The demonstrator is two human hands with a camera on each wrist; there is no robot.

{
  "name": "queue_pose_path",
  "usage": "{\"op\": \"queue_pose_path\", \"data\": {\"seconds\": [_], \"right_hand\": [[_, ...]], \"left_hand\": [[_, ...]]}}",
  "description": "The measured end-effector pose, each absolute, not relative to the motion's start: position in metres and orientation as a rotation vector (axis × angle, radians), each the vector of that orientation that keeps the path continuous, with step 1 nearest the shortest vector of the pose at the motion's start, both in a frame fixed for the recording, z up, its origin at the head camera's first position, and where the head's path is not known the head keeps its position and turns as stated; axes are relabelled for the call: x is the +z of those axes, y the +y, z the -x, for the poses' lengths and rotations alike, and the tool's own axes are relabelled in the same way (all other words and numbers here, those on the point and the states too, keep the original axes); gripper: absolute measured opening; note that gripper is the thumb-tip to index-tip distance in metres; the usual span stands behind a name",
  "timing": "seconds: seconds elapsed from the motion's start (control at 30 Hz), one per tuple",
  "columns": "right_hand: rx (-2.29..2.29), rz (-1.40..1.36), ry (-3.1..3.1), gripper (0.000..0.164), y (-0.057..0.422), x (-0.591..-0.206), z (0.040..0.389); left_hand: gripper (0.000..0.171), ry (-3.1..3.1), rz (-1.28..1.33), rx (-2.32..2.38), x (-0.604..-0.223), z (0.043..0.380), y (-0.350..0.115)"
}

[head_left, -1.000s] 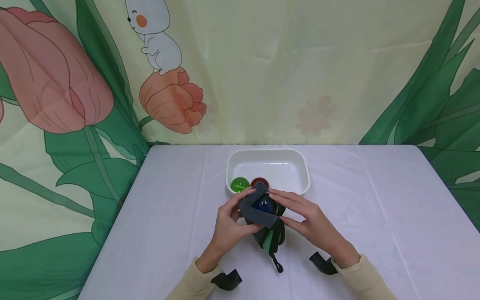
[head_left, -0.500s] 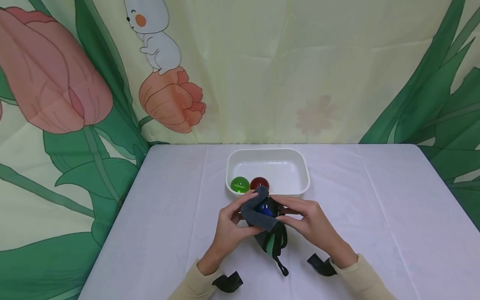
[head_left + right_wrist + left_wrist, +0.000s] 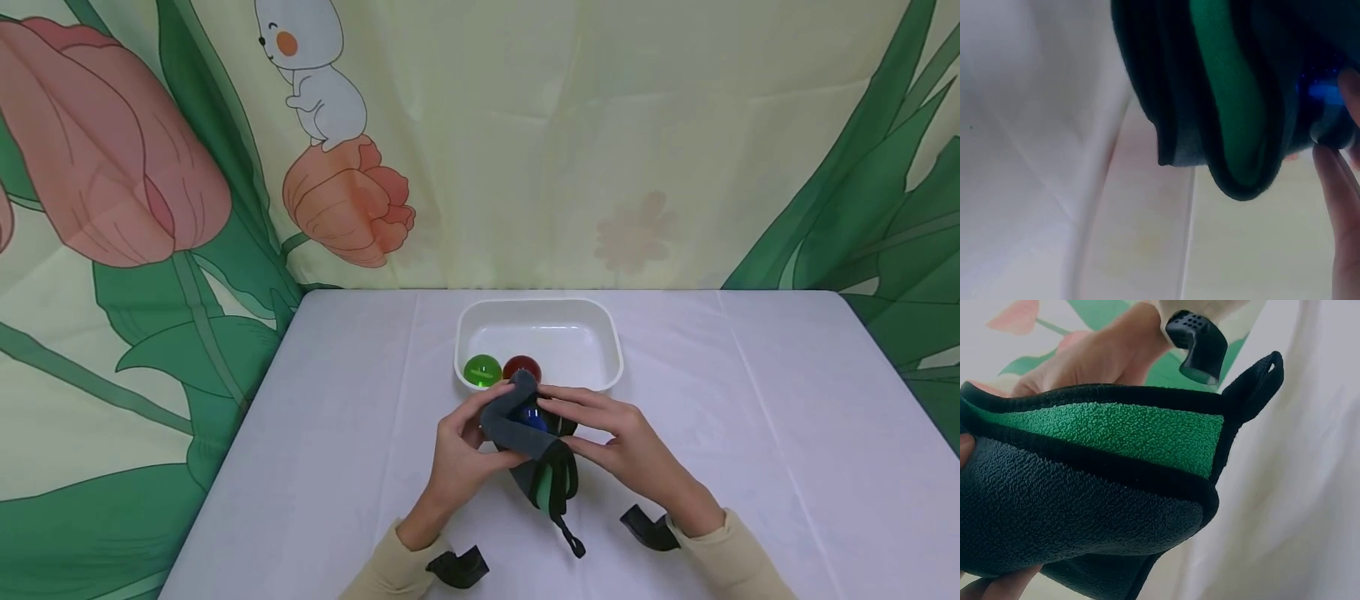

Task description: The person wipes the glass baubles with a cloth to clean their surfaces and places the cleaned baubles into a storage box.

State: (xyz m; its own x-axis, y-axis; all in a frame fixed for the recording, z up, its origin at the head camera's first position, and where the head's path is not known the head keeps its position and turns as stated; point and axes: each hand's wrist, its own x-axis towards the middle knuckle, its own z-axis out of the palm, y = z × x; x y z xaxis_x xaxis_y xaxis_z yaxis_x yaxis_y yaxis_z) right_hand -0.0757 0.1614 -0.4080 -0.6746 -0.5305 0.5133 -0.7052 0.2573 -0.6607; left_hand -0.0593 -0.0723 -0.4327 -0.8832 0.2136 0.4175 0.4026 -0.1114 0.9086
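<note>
A grey and green towelling cloth (image 3: 517,435) with black edging and a hanging loop is folded around a shiny blue ball (image 3: 533,417). My left hand (image 3: 468,454) grips the cloth from the left, fingers at its upper fold and thumb on the lower one. From the other side my right hand (image 3: 618,433) holds the cloth about the ball, with fingertips near the ball and thumb by the black edge. The left wrist view shows the cloth's green inside (image 3: 1116,431) between two dark layers. In the right wrist view, fingers (image 3: 1341,194) reach beside the blue ball (image 3: 1322,94).
Just beyond my hands, a white tray (image 3: 592,379) holds a green ball (image 3: 482,370) and a red ball (image 3: 522,367) near its front wall. A white cloth covers the table (image 3: 337,400). Behind it hangs a printed curtain (image 3: 517,167) with flowers and a white animal.
The cloth and ball have moved slightly towards me, showing more of the red ball. The loop end has swung right, and less of the blue ball shows. My right fingers have shifted along the cloth.
</note>
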Motion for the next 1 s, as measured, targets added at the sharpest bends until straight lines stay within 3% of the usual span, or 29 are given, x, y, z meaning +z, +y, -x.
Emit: {"op": "queue_pose_path", "data": {"seconds": [0.57,0.83,1.0], "right_hand": [[1.44,-1.032,-2.405,0.057,0.16,-0.407,0.072],[1.153,-1.089,-2.425,0.08,0.162,-0.405,0.067],[1.027,-1.197,-2.295,0.043,0.16,-0.407,0.067]], "left_hand": [[0.067,-2.014,0.746,-2.124,-0.433,0.06,-0.072],[0.063,-1.962,0.715,-2.178,-0.436,0.063,-0.072],[0.063,-1.956,0.705,-2.169,-0.434,0.063,-0.072]]}}
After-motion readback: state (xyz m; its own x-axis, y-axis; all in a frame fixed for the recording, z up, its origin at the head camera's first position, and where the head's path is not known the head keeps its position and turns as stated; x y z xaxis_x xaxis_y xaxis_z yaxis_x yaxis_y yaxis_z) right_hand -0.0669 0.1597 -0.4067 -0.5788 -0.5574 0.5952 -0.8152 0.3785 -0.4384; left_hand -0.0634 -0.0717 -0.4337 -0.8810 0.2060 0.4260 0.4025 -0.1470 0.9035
